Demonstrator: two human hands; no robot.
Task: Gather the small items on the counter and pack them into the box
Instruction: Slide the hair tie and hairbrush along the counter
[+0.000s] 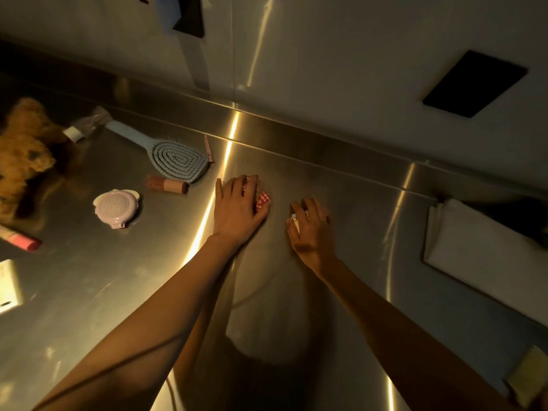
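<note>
Two grips curled, left hand on gingham item, right hand on white item

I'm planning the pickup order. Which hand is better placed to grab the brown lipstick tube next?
Left. The left hand lies beside the brown lipstick tube, though it already covers a red checked item. The right hand is farther away, and its fingers curl over a small white item.

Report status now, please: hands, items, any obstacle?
Left hand holds red checked item. Right hand grips small white item. Hairbrush, compact still on counter. No obstacle.
</note>
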